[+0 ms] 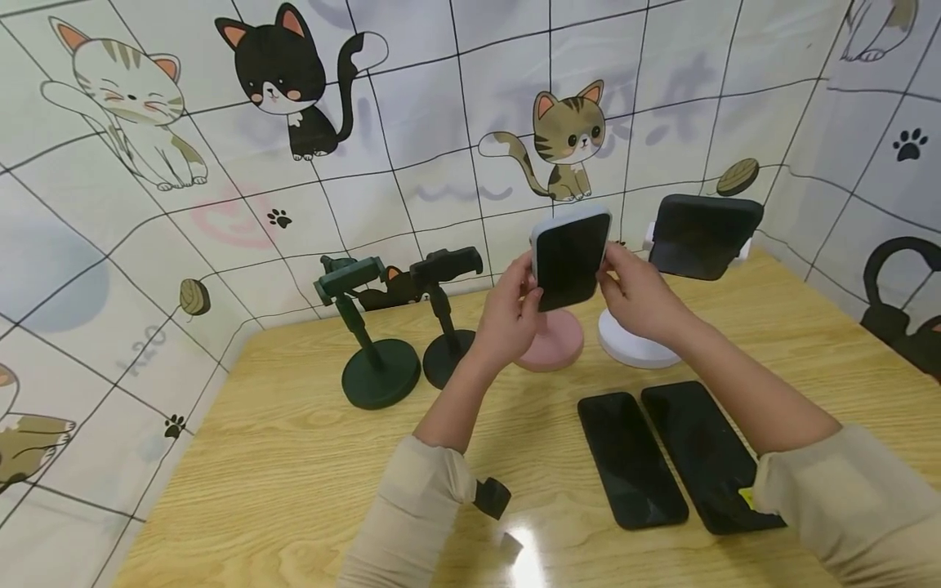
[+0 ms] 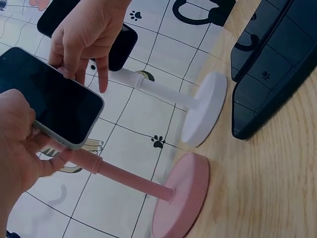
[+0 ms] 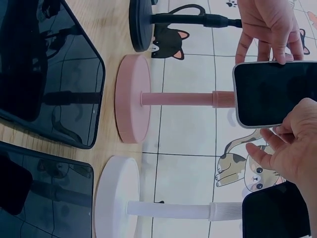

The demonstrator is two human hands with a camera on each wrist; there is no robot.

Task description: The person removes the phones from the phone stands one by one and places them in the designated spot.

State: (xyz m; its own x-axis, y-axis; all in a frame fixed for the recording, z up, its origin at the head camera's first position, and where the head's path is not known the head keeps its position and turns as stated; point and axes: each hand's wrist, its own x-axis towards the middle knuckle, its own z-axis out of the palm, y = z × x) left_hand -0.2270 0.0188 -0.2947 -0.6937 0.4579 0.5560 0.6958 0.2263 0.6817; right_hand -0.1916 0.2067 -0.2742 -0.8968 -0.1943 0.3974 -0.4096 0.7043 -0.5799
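Light-cased phone (image 1: 572,260): in the air over the pink stand (image 1: 551,343), screen toward the person, leaning back a little. Whether its back meets the stand's holder cannot be told; the phone hides that part.

Both hands on it. Left hand (image 1: 510,314) pinches one long edge, right hand (image 1: 638,292) the other, thumbs at the front rim, fingers curled behind. Opposed edge grip probably keeps it level and leaves most of the back free.

Just right: white stand (image 1: 635,339), bearing a dark phone (image 1: 707,237) set sideways. Right hand works close to that phone's near edge; little sideways room there.

Left: black stand (image 1: 446,265), then green stand (image 1: 382,374), no phone in either. Round, broad bases likely there to resist tipping.

Nearer the person, two phones lie flat side by side, a narrow strip between: the smaller phone (image 1: 632,460) and the larger phone (image 1: 709,453), partly under the right sleeve (image 1: 845,498).

Patterned wall cloth (image 1: 419,98) close behind the stands limits backward movement. Widest room: counter (image 1: 294,457), front left.
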